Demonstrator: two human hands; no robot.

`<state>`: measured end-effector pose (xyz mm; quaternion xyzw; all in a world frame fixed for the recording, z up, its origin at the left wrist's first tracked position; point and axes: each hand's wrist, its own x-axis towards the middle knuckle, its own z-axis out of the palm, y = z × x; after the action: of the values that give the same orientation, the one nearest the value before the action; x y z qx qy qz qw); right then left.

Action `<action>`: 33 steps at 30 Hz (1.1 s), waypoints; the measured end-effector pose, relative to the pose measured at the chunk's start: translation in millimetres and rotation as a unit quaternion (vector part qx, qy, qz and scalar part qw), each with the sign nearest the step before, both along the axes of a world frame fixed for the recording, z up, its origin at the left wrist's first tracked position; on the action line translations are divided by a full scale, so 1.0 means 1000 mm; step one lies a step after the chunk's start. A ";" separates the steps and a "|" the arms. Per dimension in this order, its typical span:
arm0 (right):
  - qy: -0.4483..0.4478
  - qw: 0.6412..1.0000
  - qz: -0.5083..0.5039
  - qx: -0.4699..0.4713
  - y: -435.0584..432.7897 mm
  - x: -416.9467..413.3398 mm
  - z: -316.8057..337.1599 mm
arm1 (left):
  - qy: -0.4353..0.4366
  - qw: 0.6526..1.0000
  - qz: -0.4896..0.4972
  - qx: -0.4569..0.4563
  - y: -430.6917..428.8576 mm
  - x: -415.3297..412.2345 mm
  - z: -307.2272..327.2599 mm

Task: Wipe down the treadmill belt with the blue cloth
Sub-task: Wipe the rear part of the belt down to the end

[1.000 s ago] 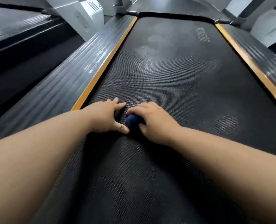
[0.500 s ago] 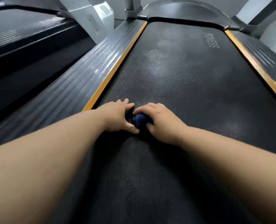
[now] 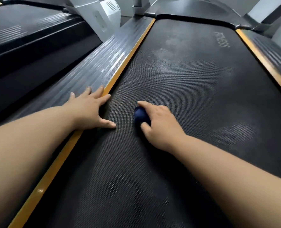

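The black textured treadmill belt point(image 3: 194, 89) runs away from me, with dull pale patches on its far half. A small bunched dark blue cloth point(image 3: 140, 115) sits on the belt near its left side. My right hand point(image 3: 159, 125) grips the cloth from the right, fingers and thumb curled round it, and holds it down on the belt. My left hand point(image 3: 90, 111) lies flat with spread fingers across the left orange strip, fingertips on the ribbed side rail and thumb on the belt. A gap of bare belt separates the two hands.
Orange strips point(image 3: 130, 58) edge the belt on both sides, with ribbed grey side rails point(image 3: 93, 66) outside them. A second dark treadmill deck point(image 3: 29, 40) lies to the left. White and grey machine housing point(image 3: 103, 15) stands at the far end.
My left hand has left the cloth and moved left onto the orange strip and side rail, opening flat. My right hand keeps the cloth and has shifted slightly right.
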<state>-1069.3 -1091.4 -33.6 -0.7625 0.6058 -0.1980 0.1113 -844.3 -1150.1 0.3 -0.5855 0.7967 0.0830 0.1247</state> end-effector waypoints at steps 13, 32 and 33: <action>0.095 0.995 -0.034 0.007 -0.022 0.021 0.022 | 0.059 0.997 0.019 0.047 -0.005 0.004 -0.003; 0.044 0.978 -0.201 -0.030 -0.103 0.036 0.006 | 0.045 0.998 0.011 0.052 -0.006 0.005 0.000; 0.047 0.982 -0.183 -0.018 -0.101 0.038 0.007 | 0.043 0.997 0.009 0.055 -0.006 0.004 0.001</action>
<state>-1031.3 -1192.3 -26.7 -0.6495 0.7357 -0.1896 0.0306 -840.0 -1156.5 1.6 -0.5810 0.7901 0.1533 0.1215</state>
